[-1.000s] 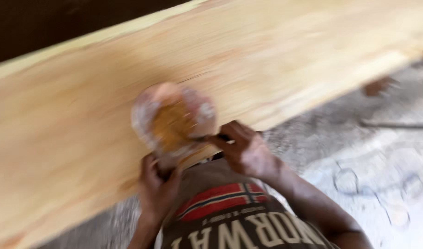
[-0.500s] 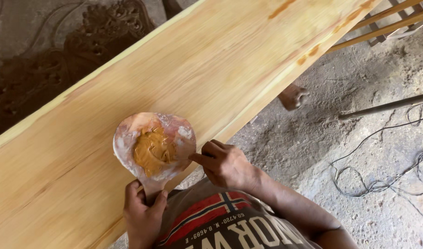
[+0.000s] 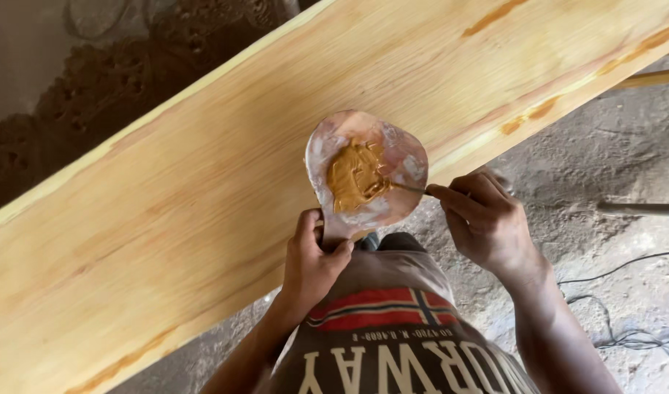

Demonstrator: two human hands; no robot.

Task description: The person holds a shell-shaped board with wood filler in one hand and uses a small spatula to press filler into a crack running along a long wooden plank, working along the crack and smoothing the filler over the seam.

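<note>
Two hands are busy: your left hand [image 3: 312,259] is closed around the stem of one rounded mixing palette [image 3: 367,171], tipping it flat over the edge of the single long wooden plank [image 3: 203,190] so the one blob of tan putty [image 3: 355,179] stays put, while your right hand [image 3: 487,222] pinches one thin blade [image 3: 411,189], its tip in the putty to work it

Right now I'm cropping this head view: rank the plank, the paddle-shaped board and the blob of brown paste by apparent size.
1. Wooden plank
2. Paddle-shaped board, held nearer the camera, yet plainly smaller
3. Brown paste, lying on that board
</note>
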